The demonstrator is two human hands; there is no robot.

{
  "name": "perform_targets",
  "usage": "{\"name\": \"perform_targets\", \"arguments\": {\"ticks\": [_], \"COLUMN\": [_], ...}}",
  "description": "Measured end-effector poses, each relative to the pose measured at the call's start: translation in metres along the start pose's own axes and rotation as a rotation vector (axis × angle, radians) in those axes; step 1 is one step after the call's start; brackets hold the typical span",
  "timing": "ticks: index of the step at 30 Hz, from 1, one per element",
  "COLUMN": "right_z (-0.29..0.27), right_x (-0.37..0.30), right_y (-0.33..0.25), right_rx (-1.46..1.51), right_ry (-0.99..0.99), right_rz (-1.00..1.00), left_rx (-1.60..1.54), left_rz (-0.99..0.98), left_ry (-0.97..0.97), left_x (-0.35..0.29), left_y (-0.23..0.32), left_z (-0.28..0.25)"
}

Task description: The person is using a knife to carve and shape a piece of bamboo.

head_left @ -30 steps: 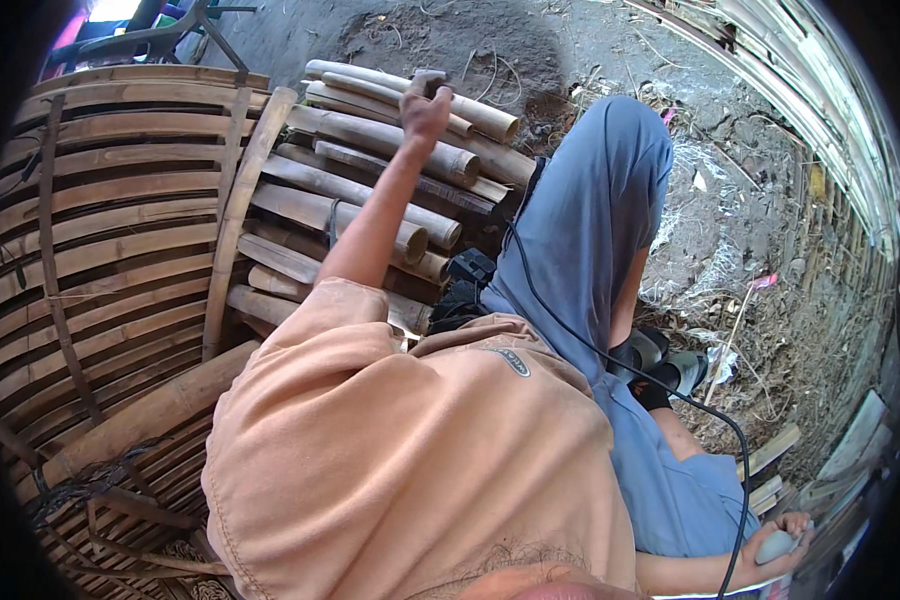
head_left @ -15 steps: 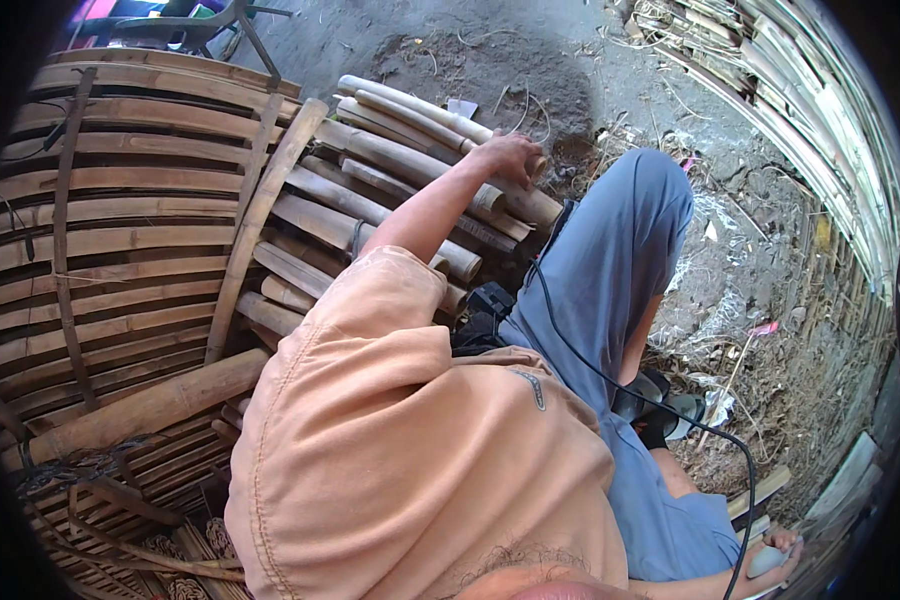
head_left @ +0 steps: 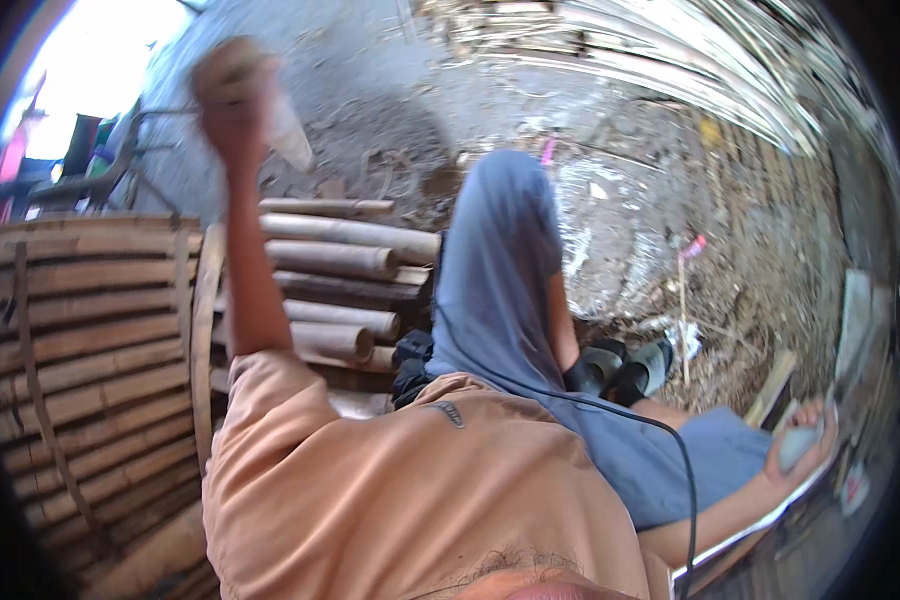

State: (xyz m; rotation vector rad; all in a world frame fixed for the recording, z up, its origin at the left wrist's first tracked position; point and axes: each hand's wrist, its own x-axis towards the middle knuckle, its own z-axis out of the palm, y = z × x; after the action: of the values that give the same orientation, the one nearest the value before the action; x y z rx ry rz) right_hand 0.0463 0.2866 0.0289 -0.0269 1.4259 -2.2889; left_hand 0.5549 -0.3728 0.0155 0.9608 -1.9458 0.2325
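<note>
My left hand [head_left: 235,115] is raised at the upper left, smeared by motion. It seems closed round a bamboo pole [head_left: 232,72], seen nearly end-on. A pale blurred shape [head_left: 290,140] shows beside this hand; I cannot tell if it belongs to the pole. Below, cut bamboo poles [head_left: 335,257] lie stacked to the left of my bent knee. At the lower right, my right hand [head_left: 823,440] is closed round a pale, rounded, handle-like object [head_left: 798,447]. The far part of that object is hard to make out.
A slatted bamboo bench [head_left: 100,350] fills the left side. Long split bamboo strips [head_left: 670,60] lie at the upper right. Scraps litter the dirt floor [head_left: 630,190]. A black cable [head_left: 685,455] runs over my lap, and a chair frame [head_left: 120,170] stands behind the bench.
My left hand has lifted from the bamboo stack and swung up and to the left, apparently with a pole. The view has turned rightward. My right hand keeps hold of the pale object.
</note>
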Motion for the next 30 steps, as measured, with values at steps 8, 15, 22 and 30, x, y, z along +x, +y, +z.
{"name": "perform_targets", "arguments": {"ticks": [8, 15, 22, 30], "right_z": [0.102, 0.108, 0.059, 0.032], "right_x": [-0.041, -0.055, -0.065, -0.037], "right_y": [0.02, 0.054, 0.158, 0.246], "right_rx": [-0.099, -0.568, -0.783, -1.129], "right_ry": [0.11, 0.082, 0.092, 0.178], "right_rz": [-0.009, -0.177, 0.122, -0.114], "left_rx": [-0.986, -1.683, -1.935, -1.935], "left_rz": [-0.214, -0.916, -1.448, -1.026], "left_ry": [0.206, -0.26, -0.698, -0.956], "left_x": [0.049, -0.081, -0.256, -0.216], "left_y": [0.151, 0.327, 0.396, 0.416], "left_z": [0.005, 0.253, 0.348, 0.312]}}
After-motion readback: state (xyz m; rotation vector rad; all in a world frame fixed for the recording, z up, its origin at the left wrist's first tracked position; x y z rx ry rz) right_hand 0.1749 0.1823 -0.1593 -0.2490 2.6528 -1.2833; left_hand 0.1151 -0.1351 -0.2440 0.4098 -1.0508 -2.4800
